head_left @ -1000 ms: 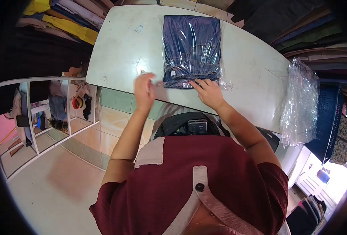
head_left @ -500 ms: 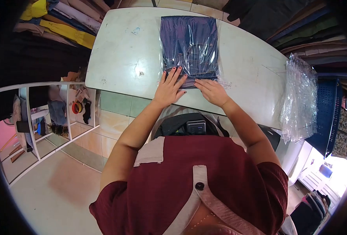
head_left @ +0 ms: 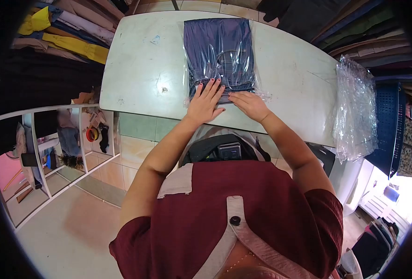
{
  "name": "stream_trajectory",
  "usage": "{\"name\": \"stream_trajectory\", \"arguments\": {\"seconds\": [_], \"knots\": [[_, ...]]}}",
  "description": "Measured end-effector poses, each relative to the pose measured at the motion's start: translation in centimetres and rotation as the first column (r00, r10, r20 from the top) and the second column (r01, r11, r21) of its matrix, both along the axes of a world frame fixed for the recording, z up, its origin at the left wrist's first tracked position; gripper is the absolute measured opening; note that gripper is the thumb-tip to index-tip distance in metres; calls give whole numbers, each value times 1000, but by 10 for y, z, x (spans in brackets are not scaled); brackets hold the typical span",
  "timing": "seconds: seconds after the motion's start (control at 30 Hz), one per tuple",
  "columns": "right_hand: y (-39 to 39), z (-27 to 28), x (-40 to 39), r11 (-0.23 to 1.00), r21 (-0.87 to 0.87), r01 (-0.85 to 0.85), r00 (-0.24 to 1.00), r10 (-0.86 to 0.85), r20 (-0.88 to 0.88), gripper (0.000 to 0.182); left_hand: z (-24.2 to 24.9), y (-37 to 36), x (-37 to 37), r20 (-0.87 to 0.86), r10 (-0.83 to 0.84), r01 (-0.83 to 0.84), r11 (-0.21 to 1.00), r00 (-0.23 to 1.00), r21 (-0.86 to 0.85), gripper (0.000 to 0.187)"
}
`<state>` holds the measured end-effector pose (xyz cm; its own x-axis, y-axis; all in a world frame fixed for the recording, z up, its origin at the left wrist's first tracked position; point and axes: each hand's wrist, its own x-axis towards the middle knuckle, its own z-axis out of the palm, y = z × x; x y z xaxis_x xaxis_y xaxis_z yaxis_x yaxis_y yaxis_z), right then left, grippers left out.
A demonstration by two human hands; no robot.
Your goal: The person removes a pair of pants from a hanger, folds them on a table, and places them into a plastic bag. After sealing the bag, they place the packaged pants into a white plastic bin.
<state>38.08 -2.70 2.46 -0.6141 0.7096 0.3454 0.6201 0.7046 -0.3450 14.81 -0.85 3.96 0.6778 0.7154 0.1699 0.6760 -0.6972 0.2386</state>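
A folded dark blue garment, which looks like jeans [head_left: 217, 44], lies flat inside a clear plastic bag [head_left: 257, 76] on the white table. My left hand [head_left: 203, 103] rests on the near left part of the bag, its fingers stretched out and spread. On the near right part lies my right hand [head_left: 251, 104], fingers extended close together and pointing left across the bag. Both palms face down, and neither hand grips anything. The bag's near edge is partly hidden under my hands.
The white table [head_left: 140, 69] has a stack of clear plastic bags [head_left: 355, 111] hanging over its right end. A dark blue perforated basket [head_left: 388, 130] stands beyond them. Folded clothes [head_left: 71, 46] fill the left back, and more garments [head_left: 368, 42] the right. A white-framed rack [head_left: 57, 153] stands left.
My view has shifted slightly. Both hands stay on the bag near its close edge; the left fingers have slid a little over the plastic.
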Motion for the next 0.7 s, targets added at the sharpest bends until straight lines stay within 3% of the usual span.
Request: {"name": "stream_trajectory", "arguments": {"seconds": [0.17,0.23,0.33,0.5,0.7], "knots": [[-2,14,7,998,8,-59,996,58,68,34,-5,3,-3,26,-8,8,1000,1000,-7,76],[-4,29,9,983,182,2,957,-55,285,38,-6,4,-2,21,-7,7,1000,1000,2,76],[4,22,17,997,69,-40,954,17,298,40,-8,3,-3,20,-10,10,1000,1000,19,78],[10,19,20,991,112,-73,935,29,353,40,-3,5,-1,53,6,-6,1000,999,1,80],[30,29,16,995,60,-75,950,54,306,37,-9,11,3,32,37,-39,996,999,80,66]]}}
